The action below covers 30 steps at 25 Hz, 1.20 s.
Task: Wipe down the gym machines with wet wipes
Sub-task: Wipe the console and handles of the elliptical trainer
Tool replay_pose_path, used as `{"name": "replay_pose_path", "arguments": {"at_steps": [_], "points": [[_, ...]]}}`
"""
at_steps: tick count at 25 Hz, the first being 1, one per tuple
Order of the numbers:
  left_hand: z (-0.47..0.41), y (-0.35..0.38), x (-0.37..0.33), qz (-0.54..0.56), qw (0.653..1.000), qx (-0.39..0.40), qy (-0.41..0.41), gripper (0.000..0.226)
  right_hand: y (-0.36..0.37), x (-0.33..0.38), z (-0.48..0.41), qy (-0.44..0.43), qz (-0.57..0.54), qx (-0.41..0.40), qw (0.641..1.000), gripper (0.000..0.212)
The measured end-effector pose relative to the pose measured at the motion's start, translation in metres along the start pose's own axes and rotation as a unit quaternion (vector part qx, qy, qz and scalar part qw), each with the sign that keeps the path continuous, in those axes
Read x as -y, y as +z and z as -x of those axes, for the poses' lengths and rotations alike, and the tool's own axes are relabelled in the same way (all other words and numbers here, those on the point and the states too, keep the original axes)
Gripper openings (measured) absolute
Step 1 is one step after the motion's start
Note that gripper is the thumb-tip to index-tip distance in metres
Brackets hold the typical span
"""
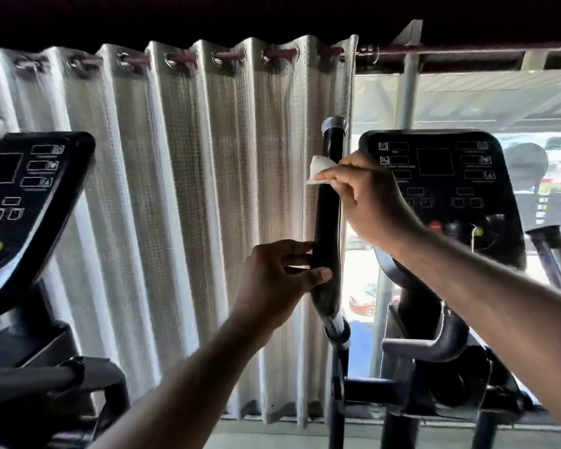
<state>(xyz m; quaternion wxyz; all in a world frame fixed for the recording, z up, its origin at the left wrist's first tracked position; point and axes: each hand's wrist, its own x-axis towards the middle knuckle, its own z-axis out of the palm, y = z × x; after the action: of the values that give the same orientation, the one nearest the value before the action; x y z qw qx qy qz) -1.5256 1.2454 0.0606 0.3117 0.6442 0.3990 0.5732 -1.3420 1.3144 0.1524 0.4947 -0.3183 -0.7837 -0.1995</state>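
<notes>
Curtain (pixel 175 157) behind; my left hand (pixel 279 280) grips the handlebar (pixel 327 222). At one o'clock, my right hand (pixel 366 196) pinches the wipe (pixel 318 168); grip friction could tug it loose.

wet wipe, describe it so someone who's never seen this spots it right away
Find the white curtain; at its right edge stands an upright black handlebar. Near the bar's top, the right hand holds the wet wipe against it. It is the only small crumpled white scrap, unlike the broad pleated curtain behind.
</notes>
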Motion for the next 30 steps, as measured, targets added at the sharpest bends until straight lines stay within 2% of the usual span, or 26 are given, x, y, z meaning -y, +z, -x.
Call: {"name": "replay_pose_path", "arguments": {"at_steps": [3,4,6,8,10,12,14,15,18,20,21,24,27,30], "points": [[-0.002,0.001,-0.006,-0.063,0.997,-0.038,0.0,0.031,-0.002,0.01,0.039,-0.078,-0.032,0.014,0.996,0.028],[-0.004,0.001,-0.01,-0.072,0.997,-0.04,-0.005,0.029,-0.002,0.005,0.029,-0.077,-0.032,-0.004,0.997,0.029],[-0.005,-0.001,-0.018,-0.077,0.996,-0.035,-0.014,0.027,0.005,-0.009,-0.005,-0.004,-0.042,-0.07,0.997,0.026],[-0.005,-0.001,-0.022,-0.088,0.995,-0.035,-0.023,0.027,0.017,-0.018,-0.026,0.1,-0.093,-0.146,0.98,0.021],[-0.004,0.0,-0.024,-0.112,0.992,-0.052,-0.025,0.026,0.037,-0.01,-0.009,0.235,-0.246,-0.19,0.921,0.018],[-0.005,0.002,-0.022,-0.141,0.988,-0.067,-0.016,0.024,0.047,0.013,0.047,0.341,-0.387,-0.121,0.848,0.023],[-0.006,0.004,-0.02,-0.175,0.981,-0.077,-0.003,0.026,0.051,0.035,0.104,0.378,-0.438,-0.028,0.815,0.035],[-0.005,0.006,-0.02,-0.19,0.978,-0.083,0.005,0.027,0.049,0.043,0.127,0.368,-0.42,-0.031,0.829,0.035],[0.0,0.01,-0.019,-0.211,0.972,-0.098,0.027,0.026,0.06,0.044,0.172,0.27,-0.23,-0.164,0.92,0.025],[0.004,0.013,-0.017,-0.186,0.976,-0.106,0.027,0.024,0.084,0.039,0.204,0.251,-0.18,-0.17,0.936,0.027],[0.006,0.015,-0.015,-0.161,0.981,-0.106,0.019,0.022,0.098,0.033,0.22,0.268,-0.159,-0.166,0.936,0.027],[0.009,0.021,-0.009,-0.098,0.991,-0.087,-0.02,0.011,0.145,-0.009,0.258,0.356,-0.11,-0.095,0.923,0.035],[0.008,0.021,-0.011,-0.07,0.995,-0.052,-0.04,0.003,0.163,-0.041,0.26,0.487,-0.113,-0.02,0.866,0.032],[0.002,0.015,-0.013,-0.059,0.997,-0.019,-0.049,0.013,0.172,-0.031,0.259,0.565,-0.166,-0.046,0.807,0.025]]}}
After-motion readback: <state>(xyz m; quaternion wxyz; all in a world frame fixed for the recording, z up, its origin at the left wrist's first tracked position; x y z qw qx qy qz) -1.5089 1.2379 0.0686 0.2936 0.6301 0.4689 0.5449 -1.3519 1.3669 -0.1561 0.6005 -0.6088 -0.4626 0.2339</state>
